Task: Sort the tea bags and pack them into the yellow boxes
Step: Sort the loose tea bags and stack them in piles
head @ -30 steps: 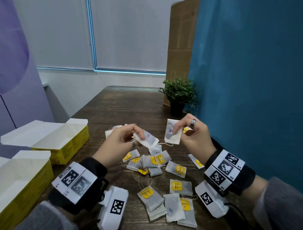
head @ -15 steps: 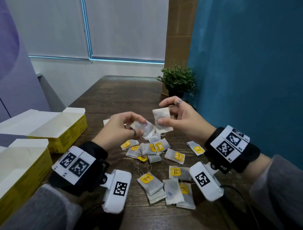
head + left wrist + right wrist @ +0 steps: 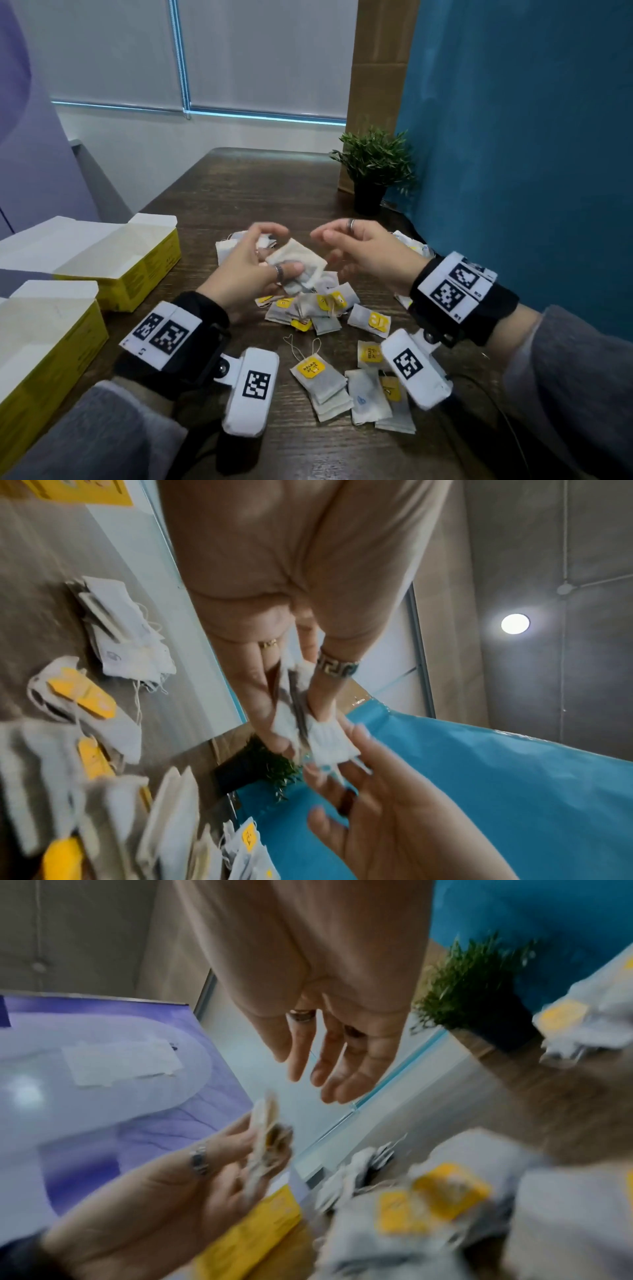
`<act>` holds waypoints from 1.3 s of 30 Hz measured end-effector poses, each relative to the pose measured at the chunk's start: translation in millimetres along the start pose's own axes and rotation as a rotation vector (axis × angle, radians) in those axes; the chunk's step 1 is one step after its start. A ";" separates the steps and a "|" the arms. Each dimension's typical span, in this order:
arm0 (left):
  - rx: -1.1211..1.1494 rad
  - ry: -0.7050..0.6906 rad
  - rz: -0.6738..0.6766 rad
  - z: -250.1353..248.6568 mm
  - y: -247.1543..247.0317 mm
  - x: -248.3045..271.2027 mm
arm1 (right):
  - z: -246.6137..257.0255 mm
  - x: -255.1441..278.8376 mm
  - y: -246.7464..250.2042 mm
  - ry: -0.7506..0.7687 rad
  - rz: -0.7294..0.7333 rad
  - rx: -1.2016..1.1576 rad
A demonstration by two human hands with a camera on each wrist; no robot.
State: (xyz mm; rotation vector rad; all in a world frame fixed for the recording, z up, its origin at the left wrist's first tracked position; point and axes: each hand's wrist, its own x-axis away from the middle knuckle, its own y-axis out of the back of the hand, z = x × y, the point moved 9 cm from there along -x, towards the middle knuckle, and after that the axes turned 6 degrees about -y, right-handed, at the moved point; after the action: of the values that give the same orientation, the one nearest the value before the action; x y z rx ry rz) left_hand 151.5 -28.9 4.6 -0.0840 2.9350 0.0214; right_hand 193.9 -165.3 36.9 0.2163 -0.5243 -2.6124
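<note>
Left hand (image 3: 246,263): thumb and fingers pinching two small white paper tea bags (image 3: 298,265), raised over the dark wood-grain worktop (image 3: 239,185). Right hand (image 3: 363,253): fingers loosely spread, holding nothing, just beside the bags. Loose pile of white yellow-tagged tea bags (image 3: 329,308): on worktop beneath. Two open yellow cardboard boxes (image 3: 137,270): at left.

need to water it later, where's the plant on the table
In the head view the plant stands at the table's far right corner, against the blue wall and beside the cardboard, beyond the right hand.
</note>
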 end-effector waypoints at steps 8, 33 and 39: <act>0.016 -0.010 -0.118 5.6 25.6 -15.8 | -95.5 3.4 20.9 -0.464 0.397 0.830; 0.089 0.106 -0.032 21.2 20.1 -13.4 | -2.6 16.1 19.4 0.143 0.209 0.288; 0.265 0.124 0.139 15.7 -12.2 -6.6 | 17.2 14.1 -41.1 0.182 0.432 0.418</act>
State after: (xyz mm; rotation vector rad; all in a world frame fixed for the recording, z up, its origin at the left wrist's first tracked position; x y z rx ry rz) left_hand 161.9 -40.4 -9.6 0.1651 3.0296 -0.3626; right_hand 160.5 -132.7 35.3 0.4179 -0.9333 -2.0230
